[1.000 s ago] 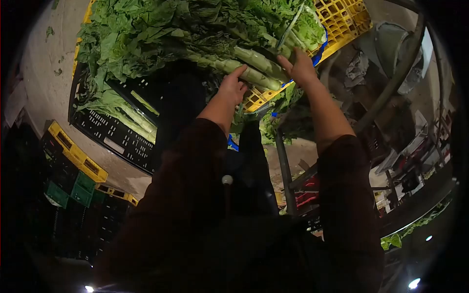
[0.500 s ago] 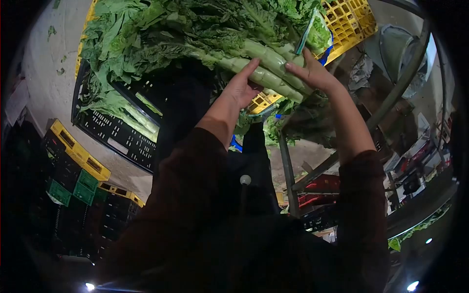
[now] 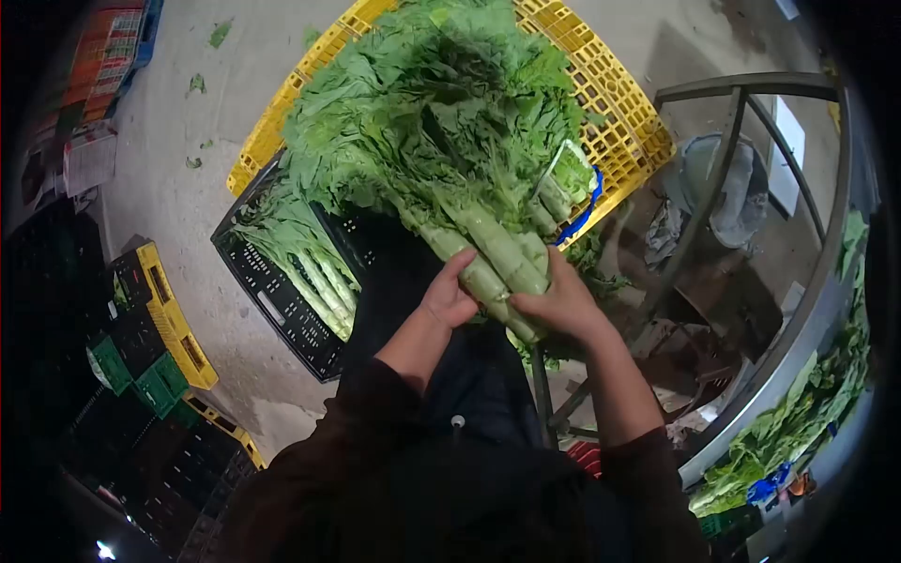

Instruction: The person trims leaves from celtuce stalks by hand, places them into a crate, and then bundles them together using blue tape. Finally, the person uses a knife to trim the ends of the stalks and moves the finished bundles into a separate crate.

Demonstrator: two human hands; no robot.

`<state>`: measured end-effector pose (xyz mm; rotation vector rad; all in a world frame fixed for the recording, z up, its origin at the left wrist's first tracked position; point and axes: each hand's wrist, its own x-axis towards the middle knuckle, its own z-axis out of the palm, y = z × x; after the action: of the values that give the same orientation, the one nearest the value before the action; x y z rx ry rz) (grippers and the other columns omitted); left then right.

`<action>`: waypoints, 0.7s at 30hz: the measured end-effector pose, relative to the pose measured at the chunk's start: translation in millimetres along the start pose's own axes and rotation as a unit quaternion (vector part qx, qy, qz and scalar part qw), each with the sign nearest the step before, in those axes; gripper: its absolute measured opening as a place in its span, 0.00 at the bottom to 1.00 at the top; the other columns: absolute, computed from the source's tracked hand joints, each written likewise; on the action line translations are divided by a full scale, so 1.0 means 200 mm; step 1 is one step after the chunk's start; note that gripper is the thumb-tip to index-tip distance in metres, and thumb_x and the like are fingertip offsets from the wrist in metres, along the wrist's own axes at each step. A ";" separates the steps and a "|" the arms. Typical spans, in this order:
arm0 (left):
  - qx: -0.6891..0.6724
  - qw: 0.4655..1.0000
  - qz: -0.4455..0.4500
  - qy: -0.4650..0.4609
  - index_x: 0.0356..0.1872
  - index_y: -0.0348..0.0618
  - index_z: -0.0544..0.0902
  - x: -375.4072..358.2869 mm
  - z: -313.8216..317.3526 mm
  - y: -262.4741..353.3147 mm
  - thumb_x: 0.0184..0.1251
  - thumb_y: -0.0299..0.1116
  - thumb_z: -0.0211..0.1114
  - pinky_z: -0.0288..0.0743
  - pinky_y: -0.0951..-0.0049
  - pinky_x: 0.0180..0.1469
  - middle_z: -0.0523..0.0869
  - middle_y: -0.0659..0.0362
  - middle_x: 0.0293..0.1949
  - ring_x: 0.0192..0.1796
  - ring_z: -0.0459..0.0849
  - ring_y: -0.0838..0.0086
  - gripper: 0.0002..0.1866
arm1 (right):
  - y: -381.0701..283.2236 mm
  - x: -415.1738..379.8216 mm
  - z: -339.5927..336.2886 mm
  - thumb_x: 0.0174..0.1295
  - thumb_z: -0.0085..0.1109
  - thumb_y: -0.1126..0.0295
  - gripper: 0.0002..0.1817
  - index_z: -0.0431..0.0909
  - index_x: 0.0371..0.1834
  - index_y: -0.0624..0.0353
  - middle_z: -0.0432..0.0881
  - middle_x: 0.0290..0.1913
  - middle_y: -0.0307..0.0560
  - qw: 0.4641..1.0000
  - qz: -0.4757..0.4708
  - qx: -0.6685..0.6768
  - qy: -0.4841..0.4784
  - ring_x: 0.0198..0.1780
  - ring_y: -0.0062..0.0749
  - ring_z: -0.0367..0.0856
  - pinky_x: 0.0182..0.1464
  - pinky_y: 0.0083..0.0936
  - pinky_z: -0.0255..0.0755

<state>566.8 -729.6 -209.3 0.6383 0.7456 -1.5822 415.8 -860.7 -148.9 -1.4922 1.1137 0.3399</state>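
A bundle of celtuce [image 3: 483,253], with thick pale-green stems and broad ruffled leaves, is held in front of my body, cut ends towards me. My left hand [image 3: 450,296] grips the stems from the left, its thumb on top and its other fingers mostly hidden beneath. From the right, my right hand [image 3: 566,298] closes round the lower stems, thumb across them near the cut ends. The leaves spread away from me over a yellow plastic crate [image 3: 619,117].
Celtuce stems lie in a black crate [image 3: 282,305] to the left. A metal-framed table [image 3: 798,375] with leafy greens [image 3: 798,422] stands at right. Stacked black crates with yellow [image 3: 178,319] and green ones are at far left. Loose leaves [image 3: 220,35] dot the floor.
My view has shifted, showing more floor and the table at right. The celtuce has turned so its stems point more towards me, and both hands have moved lower in view, still gripping it.
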 end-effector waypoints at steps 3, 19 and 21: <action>0.051 0.998 -0.013 -0.024 0.61 0.38 0.70 -0.20 0.12 -0.06 0.63 0.39 0.62 0.65 0.56 0.66 0.78 0.52 0.57 0.61 0.75 0.60 0.27 | -0.03 -0.27 0.02 0.37 0.70 0.51 0.54 0.56 0.66 0.70 0.73 0.55 0.65 0.999 0.011 0.003 0.034 0.58 0.52 0.74 0.58 0.35 0.69; 0.443 0.859 -0.146 -0.212 0.62 0.35 0.67 -0.87 1.17 -1.03 0.62 0.39 0.61 0.72 0.59 0.60 0.76 0.50 0.56 0.58 0.77 0.61 0.29 | 0.09 -1.92 -0.31 0.41 0.71 0.52 0.58 0.47 0.71 0.68 0.68 0.58 0.68 0.927 -0.002 0.145 0.346 0.60 0.55 0.71 0.62 0.34 0.65; 0.494 0.808 -0.205 -0.248 0.63 0.36 0.65 -0.88 1.19 -1.21 0.60 0.40 0.61 0.70 0.59 0.62 0.75 0.50 0.58 0.60 0.75 0.61 0.31 | 0.20 -2.13 -0.26 0.41 0.72 0.53 0.57 0.48 0.71 0.69 0.68 0.59 0.68 0.897 -0.017 0.174 0.406 0.60 0.54 0.71 0.62 0.35 0.65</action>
<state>353.1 -780.9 103.8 0.7550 -0.4501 -2.4041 151.5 -714.1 157.4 -1.3370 1.6849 -0.5509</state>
